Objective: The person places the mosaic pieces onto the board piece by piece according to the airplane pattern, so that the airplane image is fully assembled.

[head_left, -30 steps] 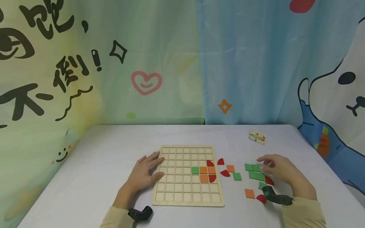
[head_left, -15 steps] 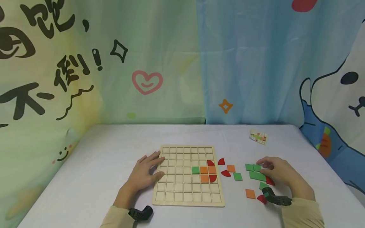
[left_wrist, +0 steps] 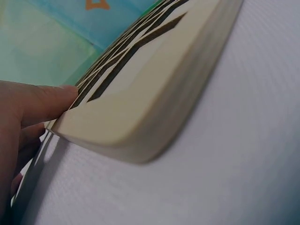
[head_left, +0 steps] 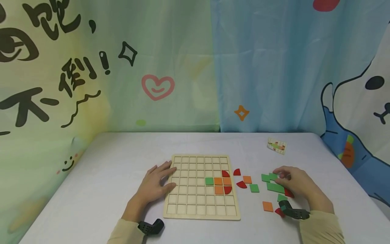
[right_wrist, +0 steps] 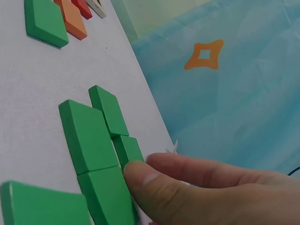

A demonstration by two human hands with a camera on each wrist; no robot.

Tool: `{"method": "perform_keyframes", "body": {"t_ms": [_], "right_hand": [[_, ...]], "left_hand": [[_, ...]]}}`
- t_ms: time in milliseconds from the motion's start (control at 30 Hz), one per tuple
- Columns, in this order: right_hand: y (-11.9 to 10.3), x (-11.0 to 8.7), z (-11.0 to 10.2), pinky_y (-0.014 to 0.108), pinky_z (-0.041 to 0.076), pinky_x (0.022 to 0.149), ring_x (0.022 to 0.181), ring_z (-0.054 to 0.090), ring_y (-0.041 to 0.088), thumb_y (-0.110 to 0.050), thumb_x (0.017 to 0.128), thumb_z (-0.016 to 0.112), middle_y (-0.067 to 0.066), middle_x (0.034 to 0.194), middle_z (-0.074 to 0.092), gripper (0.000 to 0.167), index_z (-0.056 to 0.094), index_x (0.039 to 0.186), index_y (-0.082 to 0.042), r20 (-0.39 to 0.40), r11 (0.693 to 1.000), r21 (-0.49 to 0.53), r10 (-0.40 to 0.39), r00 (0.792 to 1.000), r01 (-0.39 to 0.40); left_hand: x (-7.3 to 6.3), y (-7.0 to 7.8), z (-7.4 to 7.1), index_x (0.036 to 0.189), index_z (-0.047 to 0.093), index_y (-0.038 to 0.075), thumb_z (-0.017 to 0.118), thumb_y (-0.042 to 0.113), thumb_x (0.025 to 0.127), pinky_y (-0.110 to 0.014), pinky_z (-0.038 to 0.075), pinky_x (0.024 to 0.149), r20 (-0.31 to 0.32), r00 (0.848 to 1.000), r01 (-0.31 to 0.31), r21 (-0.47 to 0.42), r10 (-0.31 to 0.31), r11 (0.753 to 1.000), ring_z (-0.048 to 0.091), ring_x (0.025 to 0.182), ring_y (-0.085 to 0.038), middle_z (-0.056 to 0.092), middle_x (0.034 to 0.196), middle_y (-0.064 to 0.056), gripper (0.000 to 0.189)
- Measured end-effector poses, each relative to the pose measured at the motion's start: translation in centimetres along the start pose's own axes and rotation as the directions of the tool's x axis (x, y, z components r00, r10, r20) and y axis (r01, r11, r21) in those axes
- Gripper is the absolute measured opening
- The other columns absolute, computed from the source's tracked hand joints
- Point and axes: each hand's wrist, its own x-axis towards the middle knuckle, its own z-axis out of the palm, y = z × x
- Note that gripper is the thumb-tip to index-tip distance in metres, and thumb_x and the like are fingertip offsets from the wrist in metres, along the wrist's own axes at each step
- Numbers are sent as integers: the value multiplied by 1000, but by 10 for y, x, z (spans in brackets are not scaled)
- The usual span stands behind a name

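Item: green square tile (right_wrist: 126, 147), lying on the white table (head_left: 128, 149) to the right of the wooden grid board (head_left: 186, 200). The right hand (head_left: 297, 182) pinches its near end between thumb and forefinger.

Adjoining: one green tile (right_wrist: 108, 112) at its far corner; a green pair (right_wrist: 89, 136), edge to edge, close alongside.

Left hand (head_left: 155, 181): fingers spread and relaxed, resting on the board's left edge.

Board contents: one green square (head_left: 209, 181), three orange squares (head_left: 218, 181), two red quarter-circles (head_left: 228, 190).

Reference: small pattern card (head_left: 277, 146), behind the loose pieces.

Hazards, by judgement: a sideways pull could drag the adjoining tiles, since the thumb crowds the pair; a thin edge hold could let the piece slip. The black wrist camera (head_left: 294, 210) (bulky, and just over a loose red quarter-circle (head_left: 279, 212)) might sweep that piece aside. Uneven left-hand pressure could shift the board.
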Motion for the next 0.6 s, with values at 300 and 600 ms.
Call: {"method": "perform_keyframes", "body": {"t_ms": [300, 600], "right_hand": [[3, 3, 5, 34, 45, 72, 90, 51, 26, -31, 85, 70, 13, 102, 57, 50, 55, 123, -3, -44, 1000, 14, -6, 999, 7], [7, 5, 8, 28, 41, 65, 86, 48, 24, -35, 85, 69, 12, 101, 58, 48, 60, 121, -5, -79, 1000, 8, -23, 997, 24]], "left_hand": [[-1, 0, 0, 131, 58, 18, 64, 45, 80, -50, 24, 116, -20, 1000, 2, 13, -2, 1000, 40, 138, -23, 45, 147, -5, 59], [-1, 1, -2, 133, 56, 19, 64, 45, 80, -48, 21, 118, 4, 1000, 25, 12, -25, 1000, 37, 140, -21, 42, 149, -3, 59]]}}
